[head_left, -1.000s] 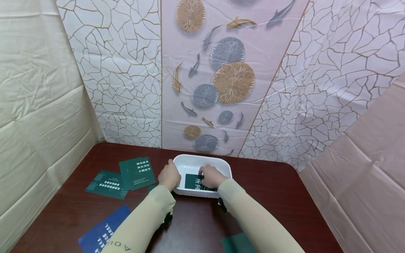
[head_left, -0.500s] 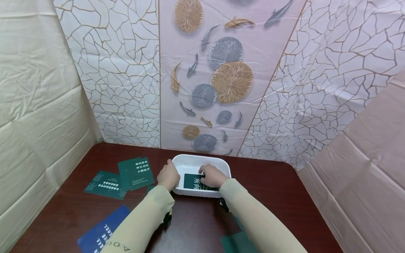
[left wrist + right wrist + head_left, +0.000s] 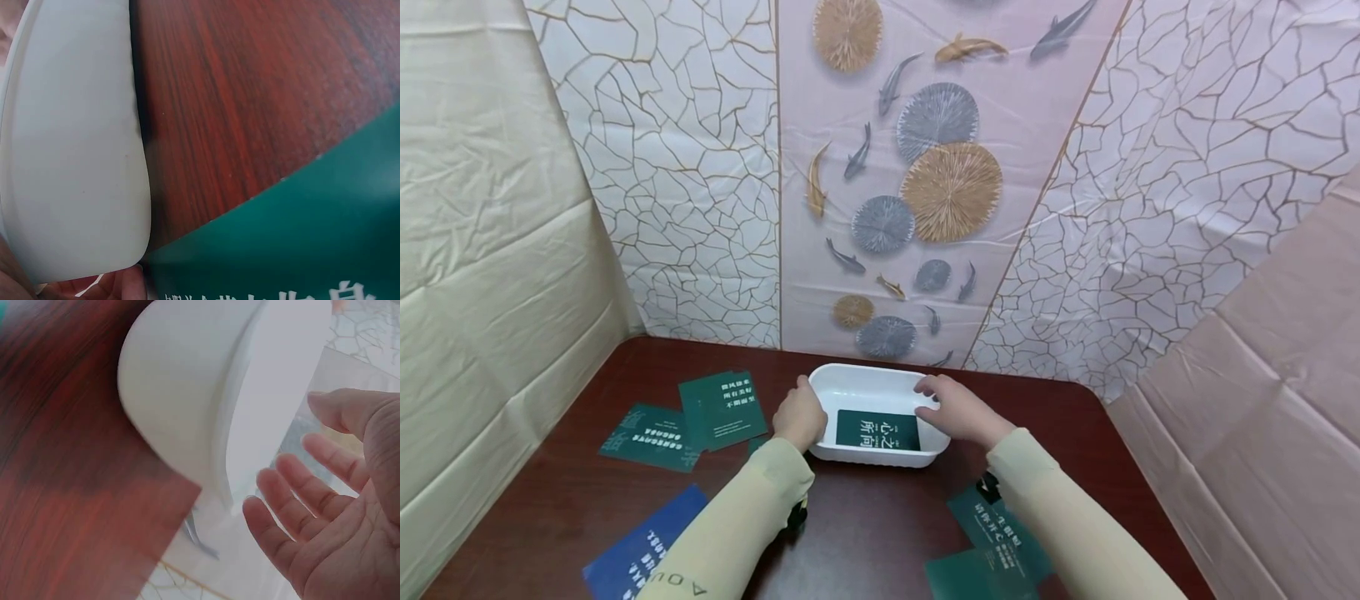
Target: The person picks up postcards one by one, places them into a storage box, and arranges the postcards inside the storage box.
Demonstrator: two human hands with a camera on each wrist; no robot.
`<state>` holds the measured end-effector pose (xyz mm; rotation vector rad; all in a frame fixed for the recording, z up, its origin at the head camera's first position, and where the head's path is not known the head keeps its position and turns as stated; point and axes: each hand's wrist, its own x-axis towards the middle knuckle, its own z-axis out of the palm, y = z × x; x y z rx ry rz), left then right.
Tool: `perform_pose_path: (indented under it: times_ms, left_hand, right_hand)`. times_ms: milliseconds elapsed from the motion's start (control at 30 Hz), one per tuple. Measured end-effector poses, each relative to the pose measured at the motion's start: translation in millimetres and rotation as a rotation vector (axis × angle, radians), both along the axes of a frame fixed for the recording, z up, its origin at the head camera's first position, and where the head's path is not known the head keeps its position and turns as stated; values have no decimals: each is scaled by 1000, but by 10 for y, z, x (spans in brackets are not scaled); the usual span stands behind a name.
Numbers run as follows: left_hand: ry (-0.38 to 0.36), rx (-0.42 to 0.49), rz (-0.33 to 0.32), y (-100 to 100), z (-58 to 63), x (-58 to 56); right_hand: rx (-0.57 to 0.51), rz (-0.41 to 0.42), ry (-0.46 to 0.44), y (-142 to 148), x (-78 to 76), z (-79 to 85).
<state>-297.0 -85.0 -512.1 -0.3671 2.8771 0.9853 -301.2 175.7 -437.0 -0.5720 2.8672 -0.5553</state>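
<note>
A white plastic tray stands at the back middle of the table. Inside it lies a dark green card with white characters, flat on the bottom. My left hand grips the tray's left rim; in the left wrist view its fingertips curl beneath the white tray wall. Over the tray's right end hovers my right hand, its fingers spread and relaxed, holding nothing. The right wrist view shows that hand palm side, apart from the tray.
Left of the tray lie two overlapping green cards, with a green card corner by my left wrist. A blue card is at front left. Two green cards overlap at front right. Patterned cloth hangs behind.
My right hand has let go of the green card and moved right and up to the tray's right end. The card's full face now shows. The left hand stays on the rim.
</note>
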Motion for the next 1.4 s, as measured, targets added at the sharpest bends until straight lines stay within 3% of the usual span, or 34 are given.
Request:
perform_pose_path:
  times_ms: [167,400,567,800,1100,1267,1400]
  left_hand:
    - [1,-4,-4,-3,-4,2]
    - [-11,-4,-5,-2,29,15]
    - [-12,-3,-5,-3,29,13]
    - [-8,-3,-4,4,34,18]
    - [-20,-10,1,20,42,9]
    - [-21,-8,-1,12,26,7]
    - [-27,-9,1,4,12,2]
  right_hand:
    - [-8,13,35,265,185,75]
    - [6,27,50,590,453,26]
    - [42,45,-34,724,615,-77]
    - [15,201,-225,780,849,-239]
    - [6,227,-400,829,1009,-375]
    - [22,245,-405,849,1043,-421]
    - [94,283,-311,855,1073,-480]
